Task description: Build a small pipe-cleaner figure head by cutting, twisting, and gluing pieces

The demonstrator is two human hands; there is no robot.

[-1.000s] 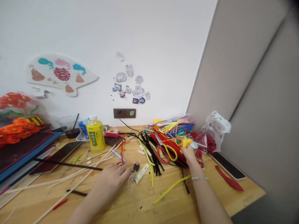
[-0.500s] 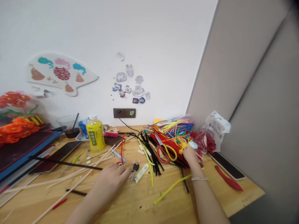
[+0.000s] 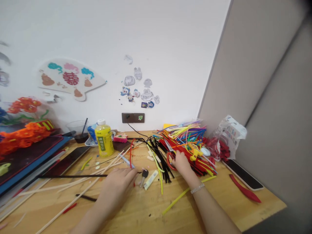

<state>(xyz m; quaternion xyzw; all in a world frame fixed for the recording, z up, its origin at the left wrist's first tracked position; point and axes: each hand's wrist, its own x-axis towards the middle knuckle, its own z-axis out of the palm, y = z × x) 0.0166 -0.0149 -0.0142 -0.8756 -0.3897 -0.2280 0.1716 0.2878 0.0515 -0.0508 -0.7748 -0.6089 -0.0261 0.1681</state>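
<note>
Scissors (image 3: 170,147) show in the head view on the right half of the tabletop (image 3: 143,217), their blades pointing far and left over a heap of red stems (image 3: 197,169). The right hand (image 3: 181,163) covers most of their handles, with a red loop showing left of its fingers. This grip is bent down at the handles; whether it is pressed together on them I cannot tell, as the back of the hand hides it. A yellow tool (image 3: 195,153) lies just right of the hand, apart from it. Black stems (image 3: 162,159) lie to the left of the scissors, and a yellow stem (image 3: 175,202) runs under the right forearm.

The left hand (image 3: 119,180) rests palm down left of centre, its fingers close together. A black strip (image 3: 73,176) runs in from the left and meets this hand; whether the grip pinches it I cannot tell. A key (image 3: 145,174) and a pale bar (image 3: 150,180) lie just right of the fingers. A red stem (image 3: 131,154) stands on the far side of the hand, pale sticks (image 3: 73,200) cross on its left, and a bottle (image 3: 104,139) stands farther off.
</note>
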